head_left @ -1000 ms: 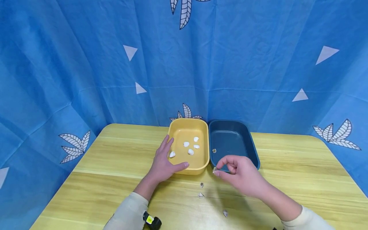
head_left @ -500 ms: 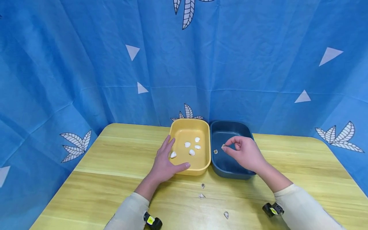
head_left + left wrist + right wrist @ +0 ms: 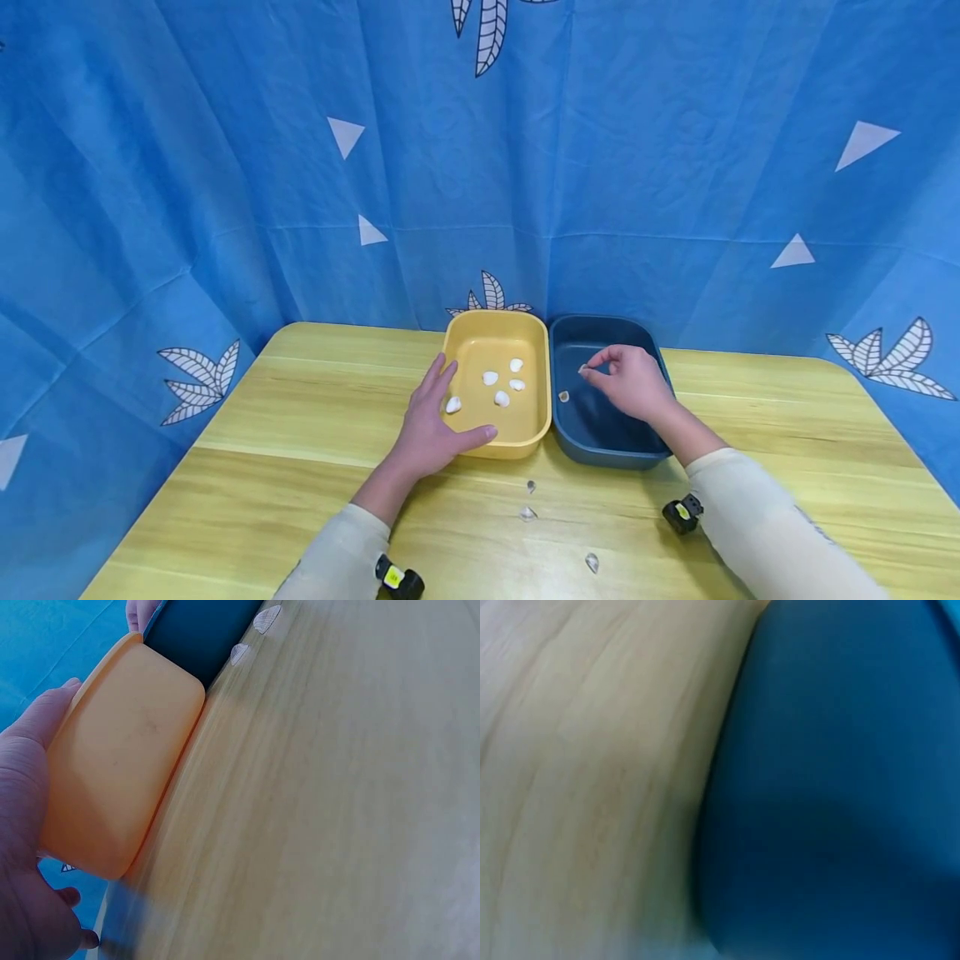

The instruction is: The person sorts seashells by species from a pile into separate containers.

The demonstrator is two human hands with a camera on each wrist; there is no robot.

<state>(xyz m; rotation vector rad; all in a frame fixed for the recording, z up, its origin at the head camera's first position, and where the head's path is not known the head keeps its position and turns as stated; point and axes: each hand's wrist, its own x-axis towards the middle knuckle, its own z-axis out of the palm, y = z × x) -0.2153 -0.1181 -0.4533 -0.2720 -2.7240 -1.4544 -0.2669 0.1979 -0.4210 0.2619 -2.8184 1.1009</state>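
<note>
My left hand [image 3: 429, 429] rests against the yellow bin [image 3: 547, 400], its fingers spread along the left side and its thumb at the near rim. Several white shells [image 3: 502, 399] lie inside that bin. Over the dark blue bin [image 3: 607, 457], my right hand [image 3: 633, 383] pinches a small pale shell [image 3: 582, 369] between thumb and fingertips. One small brownish shell [image 3: 564, 397] lies on the blue bin's floor. The left wrist view shows the thumb on the rim of the yellow bin [image 3: 127, 757]. Only the blurred outer wall of the blue bin [image 3: 825, 765] appears in the right wrist view.
Three small greyish shells lie on the wooden table [image 3: 300, 500]: one shell [image 3: 531, 486] near the bins, another shell [image 3: 528, 513] just nearer, and a third shell [image 3: 592, 562] toward the front. A blue curtain [image 3: 637, 167] hangs behind the bins.
My right hand has moved from the blue bin's near edge forward over its inside, still pinching the small shell. The left hand stays on the yellow bin.
</note>
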